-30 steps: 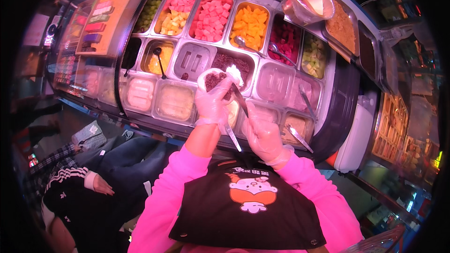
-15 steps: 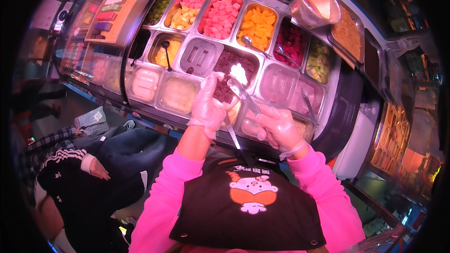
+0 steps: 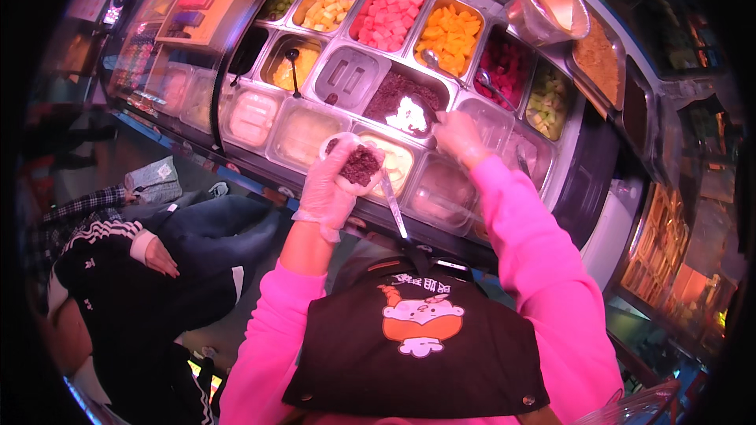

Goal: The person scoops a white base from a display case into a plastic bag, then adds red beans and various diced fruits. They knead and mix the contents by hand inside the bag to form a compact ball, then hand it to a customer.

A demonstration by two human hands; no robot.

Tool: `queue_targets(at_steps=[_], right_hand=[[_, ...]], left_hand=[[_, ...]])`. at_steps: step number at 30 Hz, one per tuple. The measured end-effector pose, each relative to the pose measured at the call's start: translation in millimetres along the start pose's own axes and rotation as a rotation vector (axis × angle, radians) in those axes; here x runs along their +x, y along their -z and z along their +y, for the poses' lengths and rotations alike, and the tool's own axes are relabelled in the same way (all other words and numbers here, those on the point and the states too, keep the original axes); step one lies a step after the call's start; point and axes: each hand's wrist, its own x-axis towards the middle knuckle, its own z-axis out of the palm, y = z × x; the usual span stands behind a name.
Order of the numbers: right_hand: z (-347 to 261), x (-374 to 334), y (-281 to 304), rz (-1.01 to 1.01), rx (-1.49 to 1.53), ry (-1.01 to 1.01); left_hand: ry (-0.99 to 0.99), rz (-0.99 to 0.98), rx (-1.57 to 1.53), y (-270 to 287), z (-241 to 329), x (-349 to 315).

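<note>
In my gloved left hand (image 3: 327, 193) lies a round white wrapper with dark purple-brown grains (image 3: 360, 165) heaped on it, the fingers curled round its edge. My gloved right hand (image 3: 458, 138) is closed at the right edge of a metal tub of dark grains (image 3: 391, 96). The spatula it holds is almost wholly hidden now. A bright white patch (image 3: 408, 115) shows on the grains just left of that hand. Below the tub, a pale handle (image 3: 394, 208) sticks out of a container of cream-coloured food (image 3: 391, 159), close to my left hand.
Tubs of pink cubes (image 3: 390, 16), orange pieces (image 3: 449, 35) and other cut fruit line the far side, some with spoons. A clear plastic bowl (image 3: 546, 12) stands at the back right. Lidded containers (image 3: 305, 135) fill the near row. A seated person (image 3: 134, 299) is at the left.
My left hand has drawn the filled wrapper nearer and left, away from the grain tub. My right hand has moved forward, off the wrapper to the tub's edge. The view has shifted slightly.
</note>
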Motion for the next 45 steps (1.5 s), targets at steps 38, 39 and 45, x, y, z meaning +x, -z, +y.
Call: queue_targets(at_steps=[38,39,45], right_hand=[[9,-115,-108,-0.553,1.376,-0.576],[10,-119,-105,-0.539,1.399,-0.583],[10,-130,-82,-0.526,1.393,-0.426]], left_hand=[[-0.145,0.008,-0.161,97,-20,-71],[-0.131,-0.027,-0.198,97,-20,-71],[-0.126,-0.076,-0.279,94,-20,-67]])
